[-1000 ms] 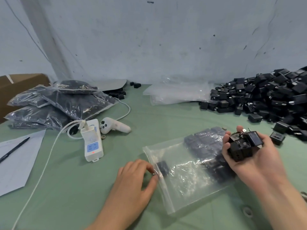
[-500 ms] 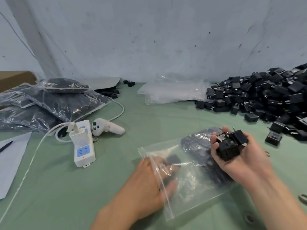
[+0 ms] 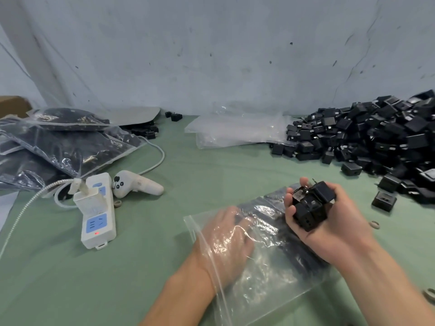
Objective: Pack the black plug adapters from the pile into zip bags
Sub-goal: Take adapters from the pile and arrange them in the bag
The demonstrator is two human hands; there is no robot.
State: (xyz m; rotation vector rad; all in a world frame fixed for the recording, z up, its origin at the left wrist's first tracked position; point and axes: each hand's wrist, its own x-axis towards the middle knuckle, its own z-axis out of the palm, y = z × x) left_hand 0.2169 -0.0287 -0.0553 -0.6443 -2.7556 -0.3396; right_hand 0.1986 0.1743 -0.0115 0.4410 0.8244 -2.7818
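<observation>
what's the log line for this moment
left hand: inside clear plastic zip bag | right hand: grips handful of black plug adapters above bag | loose black adapter pile: far right

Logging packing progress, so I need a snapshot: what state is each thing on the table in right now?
zip bag: mouth open, partly filled, lying flat.
left hand: inside the bag, fingers spread flat.
right hand: grips a clump of adapters.
pile: loose, unpacked.
filled bags: stacked at left.
empty bags: flat, unfilled.
power strip: red light on, charger plugged in.
</observation>
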